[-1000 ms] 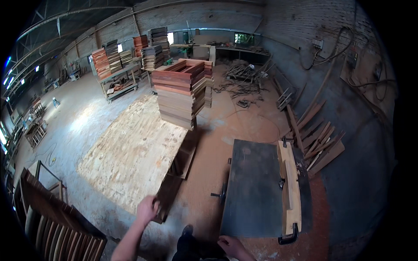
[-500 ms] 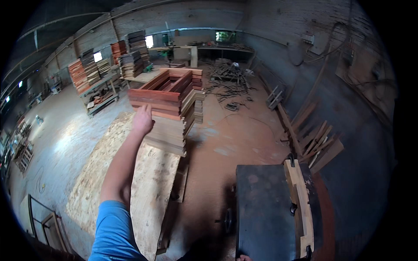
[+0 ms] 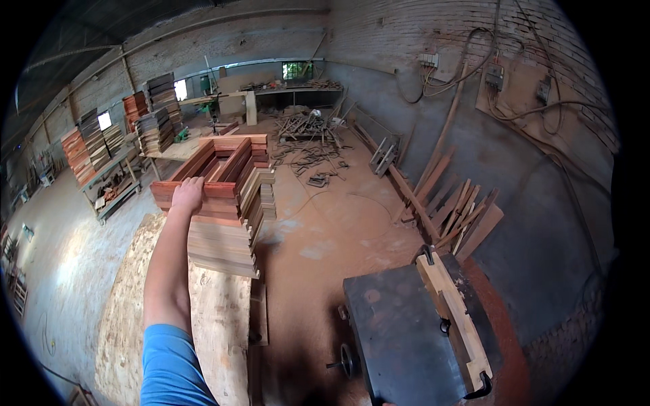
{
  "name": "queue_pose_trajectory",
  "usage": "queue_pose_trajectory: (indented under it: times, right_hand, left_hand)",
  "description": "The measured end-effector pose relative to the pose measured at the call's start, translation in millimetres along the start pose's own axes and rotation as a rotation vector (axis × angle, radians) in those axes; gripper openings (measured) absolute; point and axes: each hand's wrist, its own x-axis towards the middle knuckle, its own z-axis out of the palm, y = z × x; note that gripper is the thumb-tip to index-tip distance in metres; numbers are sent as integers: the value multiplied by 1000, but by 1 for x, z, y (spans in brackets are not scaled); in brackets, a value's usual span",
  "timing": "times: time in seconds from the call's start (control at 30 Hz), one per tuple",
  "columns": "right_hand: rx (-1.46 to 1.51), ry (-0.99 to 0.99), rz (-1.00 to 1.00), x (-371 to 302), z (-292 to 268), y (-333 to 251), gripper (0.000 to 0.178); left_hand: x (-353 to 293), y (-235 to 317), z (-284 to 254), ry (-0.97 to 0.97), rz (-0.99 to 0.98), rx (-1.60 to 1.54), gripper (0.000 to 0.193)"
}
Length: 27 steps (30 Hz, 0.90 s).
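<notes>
My left hand point(image 3: 187, 196) reaches forward, its fingers curled over the near rail of the top reddish wooden frame point(image 3: 223, 190). That frame lies on a stack of others, red-brown above and paler wood point(image 3: 220, 245) below. The stack stands at the far end of a worn plywood tabletop point(image 3: 220, 308). Of my right hand only a sliver shows at the lower edge, by a dark flat machine table point(image 3: 399, 331), and its fingers are hidden. A pale wooden fence point(image 3: 460, 314) is clamped along that table's right side with black clamps point(image 3: 482, 386).
A handwheel point(image 3: 348, 361) juts from the machine's left side. Wood offcuts point(image 3: 467, 220) lean on the right wall, below hanging cables point(image 3: 467, 74). Clamps and metal pieces point(image 3: 308, 139) lie heaped on the dusty floor. Beyond stand a wheeled rack point(image 3: 112, 186) and stacked boards point(image 3: 156, 128).
My left hand has gone from the stack's near side up to the top frame's rail and grips it. The view has swung right, so everything sits further left.
</notes>
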Motion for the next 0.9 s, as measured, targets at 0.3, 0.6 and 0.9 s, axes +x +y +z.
queue_pose_trajectory:
  times: [0.3, 0.6, 0.9]
  right_hand:
    - [43, -144, -97, 40, 24, -104, 46]
    - [984, -765, 44, 123, 158, -274, 50]
    - [1266, -791, 96, 103, 165, -254, 28]
  left_hand:
    - [-30, 28, -78, -207, 347, 144, 39]
    - [-183, 143, -108, -568, 576, -371, 42]
    - [-332, 207, -70, -96, 620, -288, 29]
